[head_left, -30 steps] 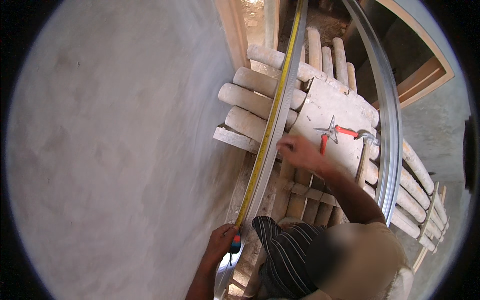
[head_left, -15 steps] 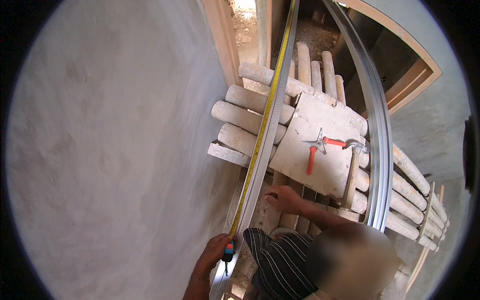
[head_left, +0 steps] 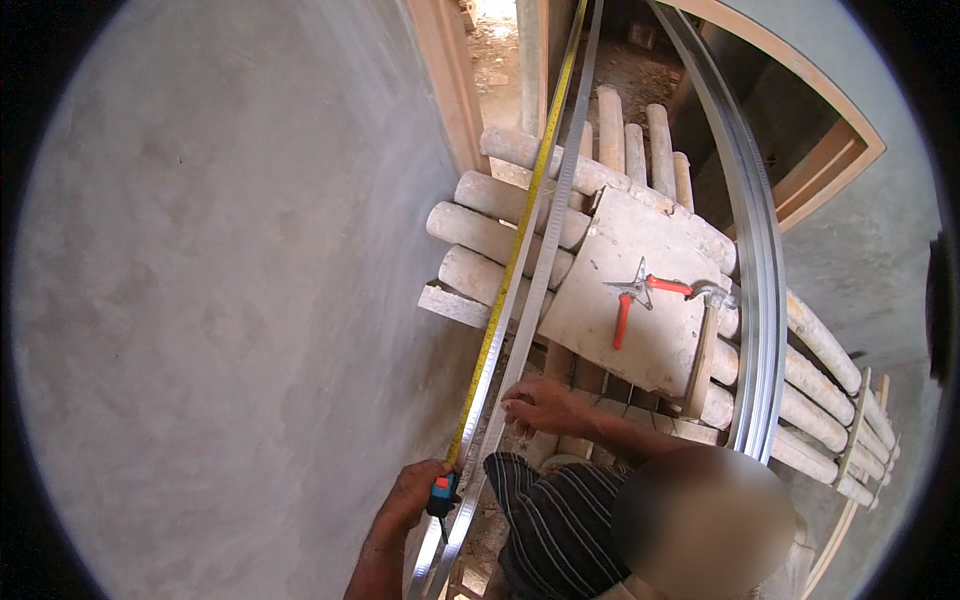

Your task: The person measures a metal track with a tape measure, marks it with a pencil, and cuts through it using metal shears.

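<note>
My left hand grips a blue and black tape measure at lower centre. Its yellow tape runs up along a long metal strip, left of a second metal rail. My right hand has bent, separated fingers at that rail's right side; whether they touch it is unclear, and nothing shows in its grasp. Red-handled snips lie with their handles spread on a dusty board, beside a hammer.
Pale rounded poles form a platform, with gaps below. A plastered wall borders the left. Curved-looking metal channels span the right, near a wooden-framed opening. Striped cloth and a blurred round area occupy the bottom.
My right hand has moved down and left from above the board toward the rail. The left hand, tape and outer strip have shifted left, showing two separated rails.
</note>
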### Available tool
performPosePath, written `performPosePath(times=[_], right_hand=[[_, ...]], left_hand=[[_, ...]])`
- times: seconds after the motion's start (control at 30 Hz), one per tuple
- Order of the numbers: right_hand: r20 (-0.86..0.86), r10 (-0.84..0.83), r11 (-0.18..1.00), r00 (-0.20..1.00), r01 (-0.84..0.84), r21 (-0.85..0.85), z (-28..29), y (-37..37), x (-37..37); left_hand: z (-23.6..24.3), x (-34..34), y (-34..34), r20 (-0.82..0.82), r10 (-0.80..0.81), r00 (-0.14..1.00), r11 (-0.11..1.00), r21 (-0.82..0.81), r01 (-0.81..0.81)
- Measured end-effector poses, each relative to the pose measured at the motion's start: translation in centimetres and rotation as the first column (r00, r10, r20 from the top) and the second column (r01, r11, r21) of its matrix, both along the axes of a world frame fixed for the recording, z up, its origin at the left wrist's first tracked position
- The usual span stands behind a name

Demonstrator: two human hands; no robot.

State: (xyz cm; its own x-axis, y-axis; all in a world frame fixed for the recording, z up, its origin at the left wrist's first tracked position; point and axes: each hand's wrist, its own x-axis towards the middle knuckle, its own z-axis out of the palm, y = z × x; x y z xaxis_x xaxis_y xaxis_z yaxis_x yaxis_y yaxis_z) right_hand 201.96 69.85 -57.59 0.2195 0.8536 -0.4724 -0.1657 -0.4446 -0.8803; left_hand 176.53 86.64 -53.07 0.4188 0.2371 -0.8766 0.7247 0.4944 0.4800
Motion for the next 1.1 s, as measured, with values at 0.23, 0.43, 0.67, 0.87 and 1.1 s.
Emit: performPosePath(times=[0.23,0.43,0.67,0.87,1.1], right_hand=[[-0.385,0.066,0.995,0.921,-0.031,0.097,-0.9,1.3,-3.7],[-0.304,0.140,0.938,0.942,-0.027,0.346,-3.3,2.1,-5.9],[-0.439,-0.070,0.950,0.896,0.195,0.246,-2.1,2.3,-7.6],[-0.492,-0.183,0.931,0.851,0.310,0.191,-0.8,2.3,-8.1],[-0.297,-0.274,0.910,0.915,0.347,0.229,-0.7,4.0,-3.6]], left_hand=[[2.4,2.2,1.3,0.109,-0.088,0.990,0.996,0.029,0.085],[1.7,2.6,1.5,0.129,-0.096,0.987,0.995,0.052,0.090],[1.7,3.2,1.3,0.094,-0.095,0.991,0.994,0.063,0.089],[3.7,3.4,1.1,0.057,-0.061,0.997,0.998,0.029,0.059],[5.0,1.0,1.2,-0.069,-0.139,0.988,0.988,0.054,0.143]])
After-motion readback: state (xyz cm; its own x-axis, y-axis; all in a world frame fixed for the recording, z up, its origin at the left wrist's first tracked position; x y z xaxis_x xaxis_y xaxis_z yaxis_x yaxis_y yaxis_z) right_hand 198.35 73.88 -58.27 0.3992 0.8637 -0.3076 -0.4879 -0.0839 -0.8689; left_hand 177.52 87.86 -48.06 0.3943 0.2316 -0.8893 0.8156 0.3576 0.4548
